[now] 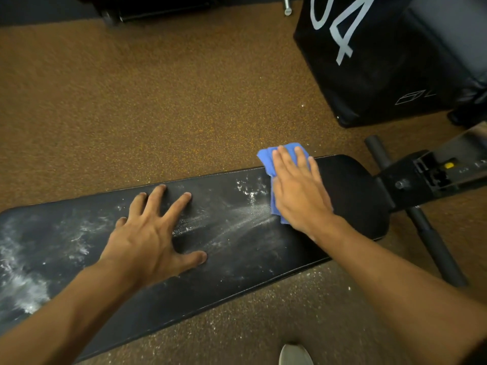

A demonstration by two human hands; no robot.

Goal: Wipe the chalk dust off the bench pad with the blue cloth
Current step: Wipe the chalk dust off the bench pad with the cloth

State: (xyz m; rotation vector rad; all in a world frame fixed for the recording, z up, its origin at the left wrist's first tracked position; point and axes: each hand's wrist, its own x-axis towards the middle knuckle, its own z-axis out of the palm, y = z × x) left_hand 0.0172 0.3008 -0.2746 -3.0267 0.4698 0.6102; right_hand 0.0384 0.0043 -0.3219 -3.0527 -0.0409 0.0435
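A long black bench pad [350, 185] runs from lower left to right across the view. White chalk dust [250, 204] streaks its middle, and thicker smears [23, 280] cover its left end. The pad's right end looks dark and free of dust. My right hand [297, 191] lies flat on the folded blue cloth [266, 159], pressing it onto the pad near the far edge. The cloth shows past my fingertips and along my hand's left side. My left hand [150, 230] rests on the pad's middle with fingers spread, holding nothing.
The bench's black metal frame [421, 177] and a floor crossbar [432, 246] stand at the right. A black box with large pale numerals [369, 61] sits on the brown speckled floor [131, 101] at back right. A shoe tip [295, 354] shows at the bottom edge.
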